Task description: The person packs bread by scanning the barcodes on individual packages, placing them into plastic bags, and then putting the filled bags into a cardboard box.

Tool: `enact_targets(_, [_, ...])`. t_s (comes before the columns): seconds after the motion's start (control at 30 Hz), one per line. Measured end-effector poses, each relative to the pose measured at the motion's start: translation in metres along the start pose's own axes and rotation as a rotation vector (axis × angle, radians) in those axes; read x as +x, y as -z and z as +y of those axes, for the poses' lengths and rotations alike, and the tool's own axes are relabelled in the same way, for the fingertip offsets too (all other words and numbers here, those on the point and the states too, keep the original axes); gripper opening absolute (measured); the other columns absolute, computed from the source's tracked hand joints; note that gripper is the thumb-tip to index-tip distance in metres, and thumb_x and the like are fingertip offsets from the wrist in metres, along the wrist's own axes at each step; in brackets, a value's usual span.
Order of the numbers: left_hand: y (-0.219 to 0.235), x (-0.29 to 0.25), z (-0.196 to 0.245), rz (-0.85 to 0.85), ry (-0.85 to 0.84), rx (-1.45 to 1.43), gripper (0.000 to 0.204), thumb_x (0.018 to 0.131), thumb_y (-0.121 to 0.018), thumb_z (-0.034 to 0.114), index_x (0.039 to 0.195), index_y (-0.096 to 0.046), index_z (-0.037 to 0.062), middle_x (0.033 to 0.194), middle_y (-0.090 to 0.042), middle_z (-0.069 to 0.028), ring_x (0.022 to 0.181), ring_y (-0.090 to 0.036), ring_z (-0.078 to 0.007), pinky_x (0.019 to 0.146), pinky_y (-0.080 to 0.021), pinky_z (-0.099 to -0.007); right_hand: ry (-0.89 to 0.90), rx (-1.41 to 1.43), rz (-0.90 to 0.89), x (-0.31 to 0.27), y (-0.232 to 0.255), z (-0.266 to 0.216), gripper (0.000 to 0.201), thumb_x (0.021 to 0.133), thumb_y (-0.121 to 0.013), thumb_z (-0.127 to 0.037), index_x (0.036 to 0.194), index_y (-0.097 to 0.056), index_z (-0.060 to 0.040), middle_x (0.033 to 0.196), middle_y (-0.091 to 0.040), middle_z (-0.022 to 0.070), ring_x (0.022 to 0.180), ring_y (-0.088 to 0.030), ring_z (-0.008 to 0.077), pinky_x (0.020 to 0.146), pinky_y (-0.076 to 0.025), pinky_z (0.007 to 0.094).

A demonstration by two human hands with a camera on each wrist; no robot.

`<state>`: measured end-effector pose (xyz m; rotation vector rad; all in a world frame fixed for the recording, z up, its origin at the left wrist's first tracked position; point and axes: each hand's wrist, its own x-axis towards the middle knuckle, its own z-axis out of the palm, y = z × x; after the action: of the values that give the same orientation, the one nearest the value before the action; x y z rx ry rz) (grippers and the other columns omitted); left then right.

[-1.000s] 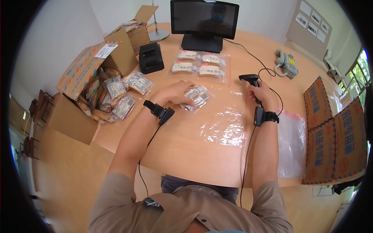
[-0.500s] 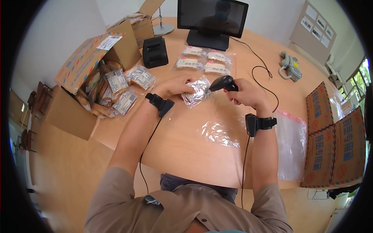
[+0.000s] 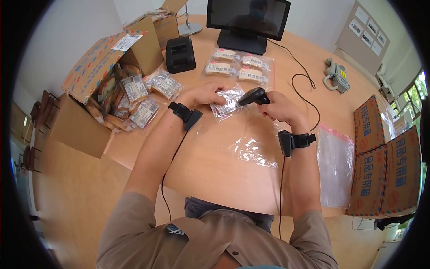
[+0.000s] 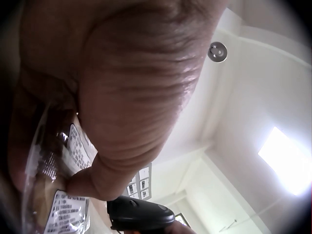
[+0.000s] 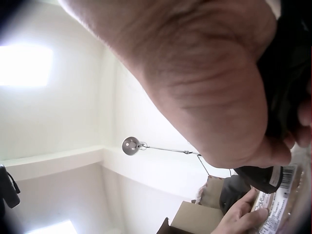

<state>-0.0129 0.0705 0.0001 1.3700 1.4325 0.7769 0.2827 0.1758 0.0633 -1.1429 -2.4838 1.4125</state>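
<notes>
My left hand (image 3: 207, 93) grips a clear plastic packet of bread (image 3: 224, 110), its thumb lying over the printed label side. In the left wrist view, white printed labels (image 4: 68, 210) show through the shiny film beside the thumb. The right hand (image 3: 285, 109) holds a black barcode scanner (image 3: 254, 95) by its handle. The scanner's head points left, close over the packet, and overlaps its right edge in the head view. From the right wrist, the scanner's nose (image 5: 263, 178) appears right at a label with a barcode (image 5: 287, 175).
Several labelled bread packets (image 3: 145, 112) spill from an opened carton (image 3: 92, 67) on the left. Behind the hands lie bagged bread packs (image 3: 253, 75), a black printer-like device (image 3: 180, 54) and a monitor (image 3: 247, 20). Clear bags (image 3: 336, 166), cartons (image 3: 376, 166) and a telephone (image 3: 337, 76) sit right.
The right hand has brought the scanner leftward from the table's right side to the packet. The left hand keeps the packet, which has turned slightly.
</notes>
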Motion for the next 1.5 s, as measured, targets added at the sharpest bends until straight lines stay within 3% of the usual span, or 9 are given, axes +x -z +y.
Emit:
enact_targets(0.2, [0.001, 0.001, -0.003, -0.004, -0.005, -0.014, 0.054, 0.091, -0.080, 0.012, 0.139, -0.063, -0.0041, 0.126, -0.069, -0.0089, 0.113, -0.066, -0.0158, 0.100, -0.055, -0.0307, 0.094, 0.041, 0.109, -0.004, 0.028, 0.019, 0.016, 0.093, -0.070, -0.016, 0.101, -0.071, -0.0021, 0.078, -0.068, 0.0024, 0.062, -0.060, 0.0101, 0.055, -0.048, 0.0299])
enact_targets(0.3, [0.002, -0.001, -0.002, -0.008, -0.001, -0.015, 0.057, 0.091, -0.079, 0.010, 0.143, -0.061, -0.0051, 0.129, -0.069, -0.0101, 0.116, -0.066, -0.0166, 0.101, -0.054, -0.0308, 0.003, 0.007, 0.408, 0.004, 0.053, 0.055, 0.026, 0.096, -0.073, -0.022, 0.108, -0.073, 0.0009, 0.083, -0.073, 0.0094, 0.070, -0.069, 0.0191, 0.063, -0.055, 0.0366])
enact_targets(0.37, [0.002, -0.001, 0.002, -0.010, -0.002, 0.001, 0.058, 0.091, -0.077, 0.009, 0.144, -0.059, -0.0055, 0.131, -0.069, -0.0108, 0.117, -0.066, -0.0169, 0.102, -0.054, -0.0308, 0.002, -0.243, 0.686, 0.012, 0.066, 0.091, 0.039, 0.096, -0.075, -0.030, 0.115, -0.074, 0.0045, 0.094, -0.078, 0.0208, 0.088, -0.076, 0.0344, 0.079, -0.059, 0.0443])
enact_targets(0.47, [0.009, -0.002, 0.003, -0.061, 0.010, -0.001, 0.059, 0.091, -0.074, 0.006, 0.147, -0.057, -0.0061, 0.134, -0.069, -0.0108, 0.118, -0.066, -0.0172, 0.104, -0.054, -0.0311, -0.112, -0.220, 0.738, 0.015, 0.076, 0.127, 0.046, 0.095, -0.076, -0.034, 0.117, -0.075, 0.0060, 0.105, -0.078, 0.0290, 0.104, -0.075, 0.0447, 0.092, -0.058, 0.0484])
enact_targets(0.93, [0.006, -0.013, 0.034, -0.085, -0.225, -0.083, 0.051, 0.095, -0.068, 0.002, 0.145, -0.061, 0.0023, 0.130, -0.068, -0.0012, 0.121, -0.062, -0.0120, 0.108, -0.049, -0.0293, -0.146, -0.289, 0.853, 0.009, 0.085, 0.135, 0.052, 0.087, -0.084, -0.040, 0.114, -0.079, 0.0040, 0.109, -0.080, 0.0266, 0.106, -0.077, 0.0422, 0.093, -0.059, 0.0470])
enact_targets(1.13, [-0.003, -0.019, 0.056, -0.126, -0.257, -0.089, 0.041, 0.094, -0.070, 0.004, 0.135, -0.065, 0.0054, 0.130, -0.065, -0.0003, 0.121, -0.060, -0.0109, 0.108, -0.048, -0.0288, 0.033, -0.333, 1.174, 0.000, 0.081, 0.074, 0.044, 0.092, -0.081, -0.039, 0.109, -0.081, 0.0015, 0.096, -0.079, 0.0212, 0.095, -0.077, 0.0330, 0.086, -0.060, 0.0458])
enact_targets(1.27, [-0.032, -0.024, 0.078, -0.162, -0.357, -0.290, 0.027, 0.094, -0.068, 0.002, 0.121, -0.070, 0.0077, 0.128, -0.063, -0.0017, 0.125, -0.058, -0.0138, 0.109, -0.048, -0.0326, 0.199, 0.700, 0.258, 0.011, 0.033, 0.029, 0.036, 0.106, -0.071, -0.036, 0.121, -0.078, -0.0042, 0.113, -0.076, 0.0066, 0.094, -0.071, 0.0169, 0.084, -0.059, 0.0407])
enact_targets(1.33, [-0.041, -0.014, 0.076, -0.043, -0.693, -0.124, 0.018, 0.094, -0.074, 0.006, 0.111, -0.073, 0.0107, 0.147, -0.057, -0.0089, 0.137, -0.054, -0.0171, 0.117, -0.043, -0.0369, 0.090, 0.902, -0.175, 0.008, 0.010, 0.010, 0.038, 0.106, -0.074, -0.035, 0.129, -0.075, -0.0056, 0.128, -0.074, 0.0051, 0.100, -0.072, 0.0142, 0.085, -0.059, 0.0352])
enact_targets(1.5, [-0.058, 0.001, 0.056, 0.125, -0.629, -0.294, 0.011, 0.098, -0.073, 0.008, 0.109, -0.073, 0.0080, 0.150, -0.053, -0.0124, 0.134, -0.059, -0.0211, 0.117, -0.045, -0.0393, 0.172, 0.936, -0.256, 0.017, 0.002, 0.034, 0.043, 0.103, -0.078, -0.030, 0.136, -0.072, -0.0027, 0.122, -0.077, 0.0047, 0.100, -0.074, 0.0121, 0.085, -0.060, 0.0315])
